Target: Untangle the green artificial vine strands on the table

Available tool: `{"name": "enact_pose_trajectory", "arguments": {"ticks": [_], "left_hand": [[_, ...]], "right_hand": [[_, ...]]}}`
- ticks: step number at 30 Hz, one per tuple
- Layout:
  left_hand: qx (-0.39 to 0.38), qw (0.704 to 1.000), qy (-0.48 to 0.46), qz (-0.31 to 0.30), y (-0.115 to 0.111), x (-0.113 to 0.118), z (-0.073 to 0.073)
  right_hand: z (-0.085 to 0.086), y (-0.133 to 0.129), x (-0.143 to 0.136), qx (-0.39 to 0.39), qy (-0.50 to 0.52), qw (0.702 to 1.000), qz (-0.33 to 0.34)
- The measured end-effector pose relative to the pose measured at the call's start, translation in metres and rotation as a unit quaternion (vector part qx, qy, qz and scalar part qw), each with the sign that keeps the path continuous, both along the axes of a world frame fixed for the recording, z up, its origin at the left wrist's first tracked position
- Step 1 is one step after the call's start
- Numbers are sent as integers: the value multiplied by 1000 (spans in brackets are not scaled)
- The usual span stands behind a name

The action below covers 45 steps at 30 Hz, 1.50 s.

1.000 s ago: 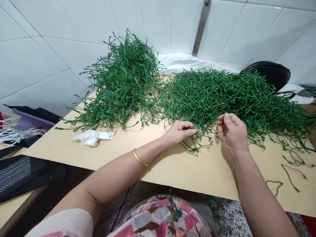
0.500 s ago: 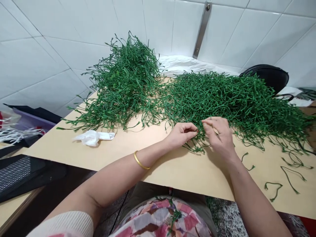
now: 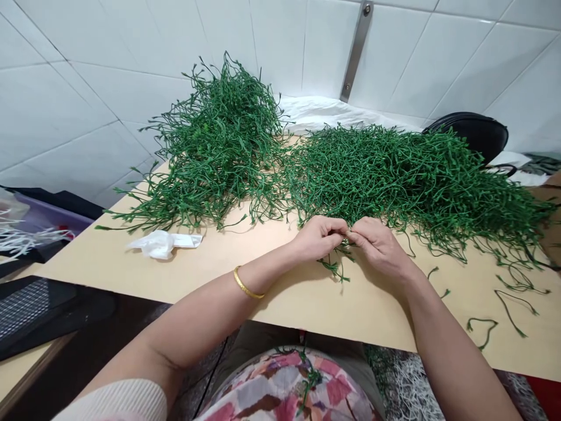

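Observation:
My left hand and my right hand meet at the fingertips, thumbs and forefingers pinched together. Green knotted cords hang below and between them, so both pinches seem closed on cord, though the exact grip is hidden by the fingers. Just beyond my hands lies a wide heap of green cords with frayed, knotted ends. A second, taller heap of the same cords stands to the left. Single loose cords lie right of my right forearm.
A crumpled white plastic bag lies on the tan tabletop at left. Behind the heaps are white cloth, a black round case and a tiled wall with a metal bracket. White cords and a purple container are far left.
My right hand has moved left and its fingertips now meet those of my left hand. The cords below the hands have shifted slightly, with fewer showing.

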<state>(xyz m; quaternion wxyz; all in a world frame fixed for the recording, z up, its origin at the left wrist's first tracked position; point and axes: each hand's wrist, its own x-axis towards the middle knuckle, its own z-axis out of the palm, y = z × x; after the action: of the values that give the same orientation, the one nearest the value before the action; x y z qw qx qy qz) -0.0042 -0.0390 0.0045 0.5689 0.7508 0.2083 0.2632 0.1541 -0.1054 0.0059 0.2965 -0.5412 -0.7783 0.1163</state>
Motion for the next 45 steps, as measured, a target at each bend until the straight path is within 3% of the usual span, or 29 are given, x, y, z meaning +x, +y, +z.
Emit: {"name": "enact_pose_trajectory", "arguments": {"ticks": [4,7,14,20,23,25,27,30,33,35,38,43,45], "left_hand": [[-83,993,-61,-57,3,-3,6],[-167,977,-100,-81,4,-4,8],[-268,952,-123,-80,1,1,6],[-356,912,-160,-125,-3,3,7],[-391,888,-194,-145,-1,-4,9],[-387,891,-200,-126,3,-9,10],[-363,910,-188,-69,9,-10,9],[-326,932,-157,11,14,-6,5],[-309,940,-139,39,15,0,0],[-298,944,-131,51,14,1,-2],[-278,952,-112,64,12,1,-5],[-225,970,-64,69,11,0,-3],[-206,974,-51,76,10,1,-2]], "right_hand": [[1,-2,4,-109,183,977,28],[-1,-1,2,-129,301,944,44],[0,-4,-7,-116,457,879,71],[6,-8,-12,-118,505,852,75],[14,-7,-4,-58,573,813,90],[17,-4,8,2,617,786,53],[16,1,22,44,579,813,-47],[5,8,39,138,361,891,-237],[-5,10,47,206,111,908,-347],[-7,7,46,236,24,896,-374],[-2,3,38,272,11,883,-382],[3,-1,16,226,177,910,-300],[2,-3,9,238,214,901,-293]]}}
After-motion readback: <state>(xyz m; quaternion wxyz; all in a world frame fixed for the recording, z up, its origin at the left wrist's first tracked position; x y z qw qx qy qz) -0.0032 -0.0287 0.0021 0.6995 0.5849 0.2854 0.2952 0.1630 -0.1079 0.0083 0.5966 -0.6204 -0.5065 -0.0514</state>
